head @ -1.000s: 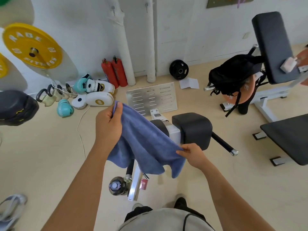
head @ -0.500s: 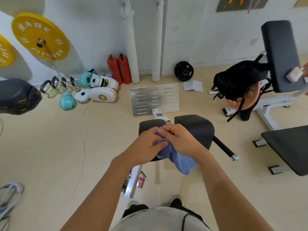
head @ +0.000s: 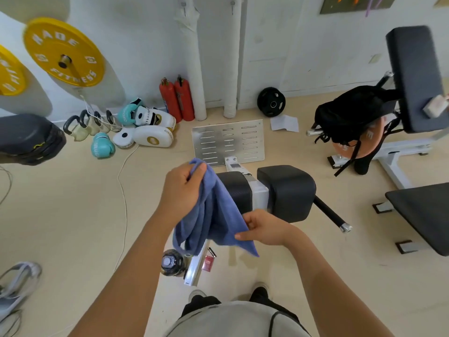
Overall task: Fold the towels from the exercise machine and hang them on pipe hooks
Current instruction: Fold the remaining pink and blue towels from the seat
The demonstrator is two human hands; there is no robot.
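A blue towel (head: pixel 213 215) hangs doubled between my hands, above the exercise machine's black pads (head: pixel 286 190). My left hand (head: pixel 182 188) pinches its upper corners at the top. My right hand (head: pixel 263 227) grips the lower right edge, lower and closer to me. Two white wrapped pipes (head: pixel 194 69) run up the far wall, each with a small hook (head: pixel 184 5) near the top of the view.
A metal footplate (head: pixel 228 142) lies beyond the pads. A black bottle (head: pixel 171 262) and a red card (head: pixel 209 262) sit on the floor by the machine's rail. Fire extinguishers (head: pixel 177 98), boxing pads and kettlebells line the wall. A bench (head: pixel 425 215) stands at right.
My hands had come together at the pad, bunching the towel. They have now drawn apart, left hand up, right hand down, with the towel folded over between them.
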